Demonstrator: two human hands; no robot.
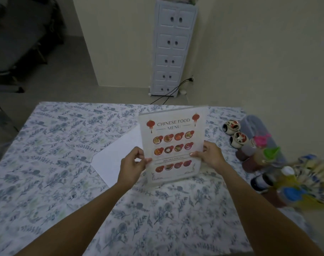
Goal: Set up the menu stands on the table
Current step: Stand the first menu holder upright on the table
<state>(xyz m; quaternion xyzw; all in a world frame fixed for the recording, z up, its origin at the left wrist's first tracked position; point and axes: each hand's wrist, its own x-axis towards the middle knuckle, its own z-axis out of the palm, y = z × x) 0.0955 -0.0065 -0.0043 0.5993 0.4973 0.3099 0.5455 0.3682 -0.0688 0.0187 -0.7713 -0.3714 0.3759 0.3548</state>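
Note:
A clear acrylic menu stand (173,143) with a "Chinese Food Menu" sheet inside stands upright near the middle of the table (46,163), which has a floral cloth. My left hand (132,166) pinches the stand's left edge about halfway down. My right hand (210,156) grips its right edge at the same height, thumb on the front. The stand's base rests on or just above the cloth; I cannot tell which. A blank white sheet (117,154) lies flat on the table to the left, partly behind the stand.
Two small painted ceramic jars (235,133) sit at the right. Several sauce and condiment bottles (259,157) crowd the right edge, beside a blurred colourful bundle (308,180). A tall white drawer cabinet (173,48) stands against the far wall, with a cable on the floor.

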